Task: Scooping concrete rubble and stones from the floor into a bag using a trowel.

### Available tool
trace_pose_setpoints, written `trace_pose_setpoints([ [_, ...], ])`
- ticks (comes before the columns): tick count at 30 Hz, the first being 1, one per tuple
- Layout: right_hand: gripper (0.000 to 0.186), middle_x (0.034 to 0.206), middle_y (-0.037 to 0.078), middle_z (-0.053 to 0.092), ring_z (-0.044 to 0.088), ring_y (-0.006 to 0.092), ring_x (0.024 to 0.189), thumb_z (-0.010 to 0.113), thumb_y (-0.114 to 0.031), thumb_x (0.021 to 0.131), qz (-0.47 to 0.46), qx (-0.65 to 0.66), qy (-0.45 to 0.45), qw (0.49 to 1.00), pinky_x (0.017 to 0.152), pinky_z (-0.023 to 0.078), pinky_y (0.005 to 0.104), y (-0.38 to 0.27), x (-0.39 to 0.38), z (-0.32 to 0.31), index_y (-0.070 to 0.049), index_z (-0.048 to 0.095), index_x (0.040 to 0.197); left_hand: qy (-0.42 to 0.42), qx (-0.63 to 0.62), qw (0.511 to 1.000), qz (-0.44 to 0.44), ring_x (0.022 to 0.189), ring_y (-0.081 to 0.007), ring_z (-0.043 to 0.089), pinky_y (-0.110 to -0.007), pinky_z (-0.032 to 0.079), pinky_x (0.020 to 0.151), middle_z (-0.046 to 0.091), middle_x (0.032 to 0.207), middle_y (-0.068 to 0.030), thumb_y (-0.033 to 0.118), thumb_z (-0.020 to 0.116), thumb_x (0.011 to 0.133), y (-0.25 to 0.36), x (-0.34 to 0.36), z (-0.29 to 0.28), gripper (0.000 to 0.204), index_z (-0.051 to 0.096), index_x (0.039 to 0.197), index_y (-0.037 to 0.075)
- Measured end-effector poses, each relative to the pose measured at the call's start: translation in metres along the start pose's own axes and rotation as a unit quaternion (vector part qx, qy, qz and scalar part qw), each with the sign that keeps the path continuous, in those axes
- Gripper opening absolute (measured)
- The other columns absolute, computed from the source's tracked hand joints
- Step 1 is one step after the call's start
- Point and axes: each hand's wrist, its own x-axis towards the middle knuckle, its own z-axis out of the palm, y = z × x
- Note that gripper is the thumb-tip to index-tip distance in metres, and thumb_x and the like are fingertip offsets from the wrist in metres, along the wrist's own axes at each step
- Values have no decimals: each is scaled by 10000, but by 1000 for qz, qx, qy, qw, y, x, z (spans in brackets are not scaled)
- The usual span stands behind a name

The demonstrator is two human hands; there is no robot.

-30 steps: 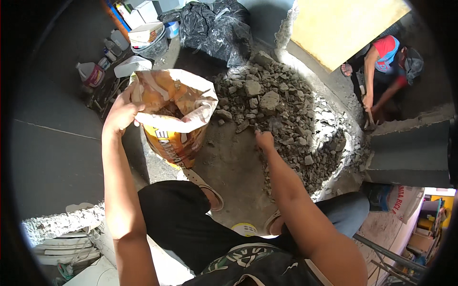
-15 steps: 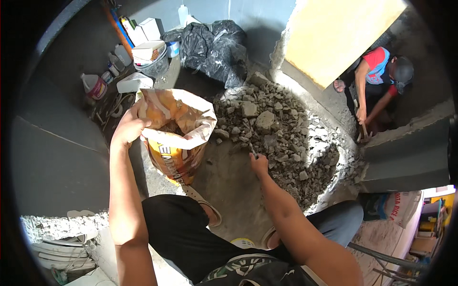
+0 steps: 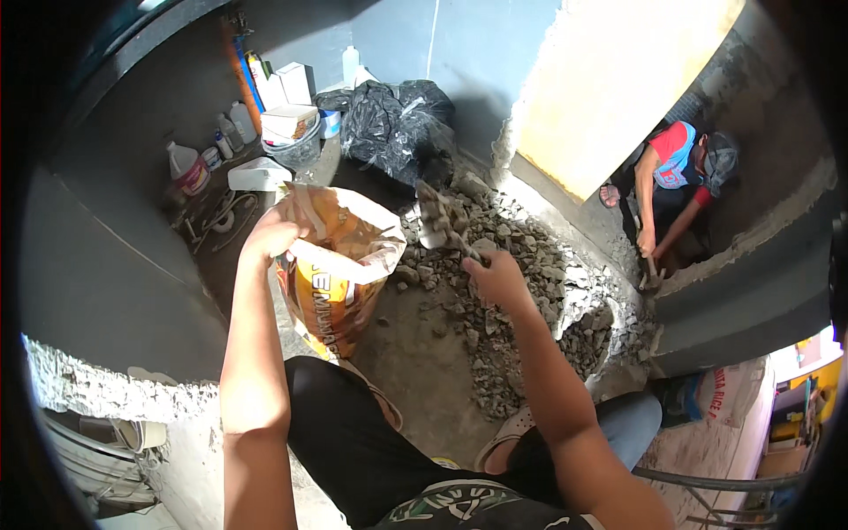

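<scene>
With its fingers wrapped over the rim, my left hand (image 3: pixel 272 235) holds a printed orange and brown sack (image 3: pixel 320 305) upright, its mouth gaping toward me. My right hand (image 3: pixel 500 276) is closed around the handle of a trowel (image 3: pixel 431 239). Chunks of rubble lie on the raised blade, just right of the sack's mouth. Beneath and beyond the trowel spreads a heap of broken concrete (image 3: pixel 530 252). What lies deep in the sack is mostly hidden.
Black plastic bags (image 3: pixel 393 124) stand behind the heap. A grey bucket (image 3: pixel 298 152) and several bottles line the left wall. At the right, a co-worker (image 3: pixel 676 163) crouches, both hands on a tool. A cut wall edge (image 3: pixel 751 230) juts in there.
My right hand has lifted the trowel out of the heap, bringing rubble up beside the sack. The view has shifted a little; my left hand keeps its grip on the sack's rim.
</scene>
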Motion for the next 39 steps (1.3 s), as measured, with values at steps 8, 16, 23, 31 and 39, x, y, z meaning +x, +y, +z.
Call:
trace_pose_setpoints([
  [8, 306, 857, 174, 673, 664, 365, 823, 637, -213, 881, -316, -113, 125, 934, 748, 515, 431, -51, -15, 87, 11, 622, 1089, 34, -2, 999, -25, 1136, -239, 562, -298, 451, 914, 558, 1338, -175, 33, 619, 706, 6, -8, 8, 826, 335, 1478, -40],
  [16, 381, 1011, 242, 625, 607, 430, 962, 590, -247, 915, -92, -59, 179, 978, 829, 484, 493, 52, -63, 72, 21, 525, 1179, 11, -54, 998, -7, 700, -134, 592, -262, 460, 524, 631, 1069, -130, 6, 563, 734, -3, -7, -1, 823, 275, 1505, -20],
  [23, 583, 992, 305, 653, 640, 467, 926, 474, -470, 966, 189, -41, -86, 977, 817, 475, 524, 228, -126, 174, 90, 605, 1059, 31, -27, 999, -5, 669, -130, 590, -259, 429, 444, 642, 1038, -116, 43, 564, 746, -12, 5, 6, 801, 301, 1501, -4],
  [31, 551, 747, 225, 632, 641, 364, 690, 494, -439, 971, 343, 67, -93, 932, 630, 478, 469, 243, -98, 190, 92, 619, 898, 26, 7, 1000, -10, 634, -126, 576, -257, 423, 442, 644, 961, -102, 64, 566, 729, -4, -1, 8, 828, 294, 1509, 7],
  [39, 440, 754, 150, 618, 537, 259, 576, 498, -372, 996, 353, 45, 141, 924, 575, 426, 440, 246, 77, 166, 31, 633, 879, 12, -50, 999, 15, 773, -158, 596, -252, 467, 581, 609, 1170, -151, 34, 573, 704, 6, 9, 23, 844, 307, 1503, -11],
])
